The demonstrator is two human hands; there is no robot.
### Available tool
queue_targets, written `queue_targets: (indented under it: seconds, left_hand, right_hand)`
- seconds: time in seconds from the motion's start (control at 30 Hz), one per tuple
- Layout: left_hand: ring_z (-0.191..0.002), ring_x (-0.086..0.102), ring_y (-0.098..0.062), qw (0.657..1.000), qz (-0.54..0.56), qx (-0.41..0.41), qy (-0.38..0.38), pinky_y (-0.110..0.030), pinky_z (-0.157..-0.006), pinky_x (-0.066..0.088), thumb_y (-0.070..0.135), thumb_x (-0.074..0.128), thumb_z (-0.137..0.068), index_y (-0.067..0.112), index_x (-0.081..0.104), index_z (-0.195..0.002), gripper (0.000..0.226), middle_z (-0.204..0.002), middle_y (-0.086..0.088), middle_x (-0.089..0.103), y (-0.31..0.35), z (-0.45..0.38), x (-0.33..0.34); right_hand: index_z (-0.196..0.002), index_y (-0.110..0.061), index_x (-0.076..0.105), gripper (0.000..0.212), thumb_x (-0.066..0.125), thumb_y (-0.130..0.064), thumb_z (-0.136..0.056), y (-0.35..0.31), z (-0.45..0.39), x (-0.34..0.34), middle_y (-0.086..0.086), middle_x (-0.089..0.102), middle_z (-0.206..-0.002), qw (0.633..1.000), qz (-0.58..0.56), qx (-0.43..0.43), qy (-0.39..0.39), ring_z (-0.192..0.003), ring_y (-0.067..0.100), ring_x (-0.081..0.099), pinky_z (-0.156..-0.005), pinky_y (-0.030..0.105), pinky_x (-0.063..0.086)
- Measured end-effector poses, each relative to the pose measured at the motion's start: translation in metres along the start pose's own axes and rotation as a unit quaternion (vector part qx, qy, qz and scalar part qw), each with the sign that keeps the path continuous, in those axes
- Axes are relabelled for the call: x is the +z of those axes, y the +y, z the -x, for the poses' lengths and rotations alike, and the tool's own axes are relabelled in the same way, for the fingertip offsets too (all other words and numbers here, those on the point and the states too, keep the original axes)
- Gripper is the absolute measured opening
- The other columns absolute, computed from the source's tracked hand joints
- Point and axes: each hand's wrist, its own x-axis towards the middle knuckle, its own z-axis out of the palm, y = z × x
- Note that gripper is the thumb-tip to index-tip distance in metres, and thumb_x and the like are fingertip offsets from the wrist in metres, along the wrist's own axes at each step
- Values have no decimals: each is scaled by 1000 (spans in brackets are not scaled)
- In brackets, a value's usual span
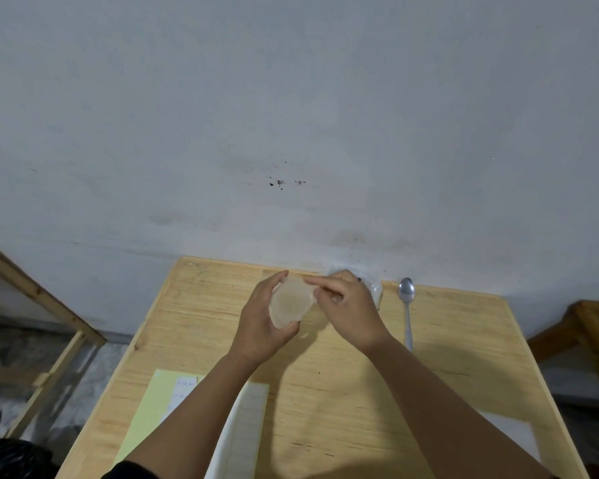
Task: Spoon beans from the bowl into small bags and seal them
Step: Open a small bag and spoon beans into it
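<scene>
Small bag (291,302): thin, translucent, crinkly film, roughly rectangular, held up above the far middle of the tabletop (464,340). Left hand (260,326) grip: thumb under the lower edge, fingers curled round the left side and top. Right hand (346,305) grip: fingertips pinch the bag's upper right edge. Can't tell whether the bag holds any beans. Spoon (407,307): plain metal, oval bowl, slim straight handle, flat on the wood just right of the right hand, bowl toward the wall. More clear plastic film (374,288) behind the right hand, mostly hidden. Tabletop is pale, grainy wood. Yellow sheet (149,409) and white paper (249,426) lie at the near edge.
</scene>
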Motion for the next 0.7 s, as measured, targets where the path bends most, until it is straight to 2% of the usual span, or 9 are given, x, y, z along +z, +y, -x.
queue_targets:
  seconds: [0.1, 0.2, 0.27, 0.33, 0.47, 0.57, 0.7]
  left_hand:
    - [-123, 40, 2, 999, -26, -11, 16, -13, -102, 32, 22, 79, -62, 24, 35, -140, 90, -135, 13, 42, -6, -1, 2]
    - [-130, 37, -4, 999, -42, -24, 17, -25, -106, 32, 37, 73, -64, 22, 31, -144, 92, -142, 12, 37, -8, -2, 9]
    - [-131, 34, -3, 998, -49, -34, 18, -27, -107, 32, 40, 74, -66, 22, 28, -145, 93, -143, 13, 34, -8, -4, 14]
    - [-131, 32, -2, 998, -49, -46, 19, -34, -109, 34, 29, 82, -67, 21, 27, -145, 95, -143, 14, 33, -6, -7, 20]
    - [-133, 33, -6, 997, -33, -61, 15, -43, -109, 37, 19, 83, -68, 20, 27, -146, 96, -142, 15, 32, -3, -16, 31]
    - [-135, 33, -8, 997, -25, -68, 9, -42, -109, 37, 21, 82, -70, 23, 24, -147, 96, -141, 17, 31, -3, -24, 37]
    - [-133, 32, -2, 996, -17, -82, 9, -39, -110, 37, 21, 82, -70, 23, 25, -147, 95, -140, 17, 32, -5, -31, 44]
  right_hand:
    - [-102, -15, 71, 19, 60, -12, -88, 33, 1, -13, 0, 65, -100, 982, -24, 101, 157, -85, 9, 62, -76, 12, 45]
    - [-104, -7, 70, 21, 60, -14, -87, 81, 9, -34, 11, 71, -97, 934, 26, 238, 265, -94, 26, 64, -77, 20, 40]
    - [-105, -7, 69, 28, 55, -20, -85, 109, 14, -47, 13, 70, -101, 914, 63, 306, 259, -100, 30, 62, -79, 25, 39]
    - [-104, -8, 68, 27, 55, -19, -83, 128, 17, -55, 12, 69, -102, 905, 94, 337, 240, -102, 31, 60, -75, 25, 36]
    - [-100, -8, 66, 16, 59, -10, -85, 150, 15, -56, 10, 68, -97, 902, 113, 342, 239, -94, 27, 59, -70, 22, 32]
    - [-91, -6, 66, 12, 57, -7, -84, 162, 10, -51, 12, 68, -89, 904, 134, 320, 248, -87, 29, 60, -70, 27, 36]
    - [-92, -2, 68, 14, 60, -3, -81, 171, 6, -47, 16, 69, -88, 903, 141, 303, 271, -86, 32, 61, -67, 22, 30]
